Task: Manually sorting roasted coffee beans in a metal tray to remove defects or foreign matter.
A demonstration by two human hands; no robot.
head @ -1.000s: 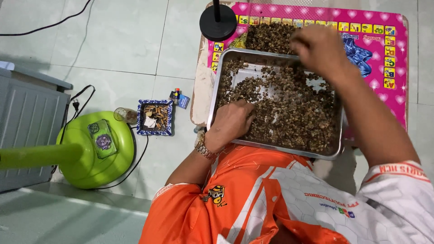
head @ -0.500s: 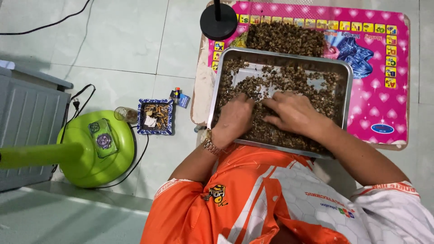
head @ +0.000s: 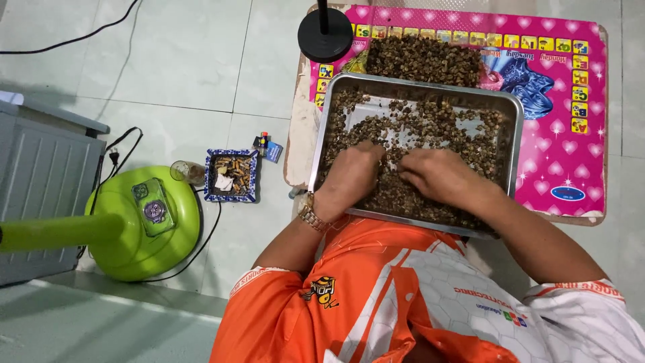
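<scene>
A metal tray (head: pixel 514 128) filled with small brown beans (head: pixel 437 128) is seen on a low table (head: pixel 299 134) that is covered by a pink mat (head: pixel 564 154). Both hands are placed inside the tray, on top of the beans, near its front edge. The left hand (head: pixel 349 176) is laid palm down with the fingers curled loosely into the beans; whether anything is pinched in its grip cannot be told. The right hand (head: pixel 440 176) is held just beside it, fingers pointed to the left and spread a little, and its grip cannot be judged either. A second heap of beans (head: pixel 423 59) is spread on the mat behind the tray, near a black round base (head: pixel 324 35). On the tiled floor to the left, a green fan base (head: pixel 121 249) with a phone (head: pixel 153 207) on it and a small blue patterned dish (head: pixel 231 176) are seen.
</scene>
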